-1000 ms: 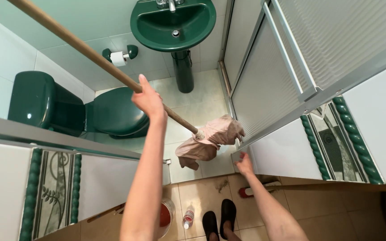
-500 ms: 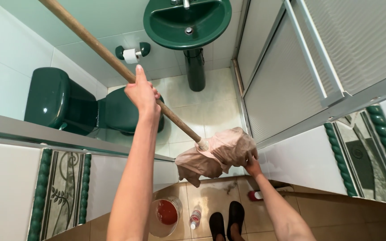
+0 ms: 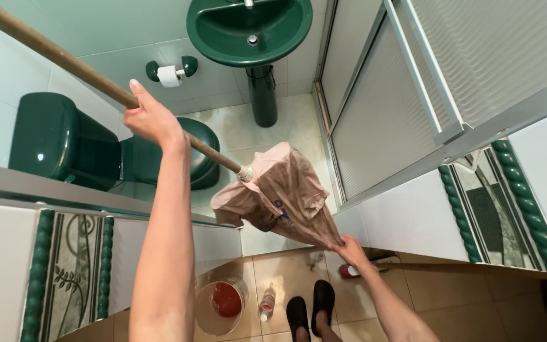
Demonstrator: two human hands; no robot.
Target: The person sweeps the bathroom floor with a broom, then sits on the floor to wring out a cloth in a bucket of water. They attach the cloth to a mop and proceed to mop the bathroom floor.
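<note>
My left hand (image 3: 152, 118) grips a long wooden mop handle (image 3: 52, 56) that slants from the upper left down to a white fitting at its lower end. A pinkish-beige cloth (image 3: 276, 196) hangs draped over that end. My right hand (image 3: 349, 248) pinches the cloth's lower corner and stretches it downward and to the right. I look almost straight down; my black shoes (image 3: 310, 311) stand on tan floor tiles.
A dark green toilet (image 3: 90, 149), a toilet roll holder (image 3: 171, 75) and a green pedestal sink (image 3: 248, 28) stand beyond a low tiled wall (image 3: 64, 259). A ribbed sliding shower door (image 3: 406, 107) is at right. A bucket with red liquid (image 3: 221, 304), a small bottle (image 3: 266, 305) and a brush (image 3: 356, 270) lie near my feet.
My left hand slid up the handle toward the left, raising the mop end. My right hand went from touching the cloth to gripping its corner and pulling it down, spreading it out.
</note>
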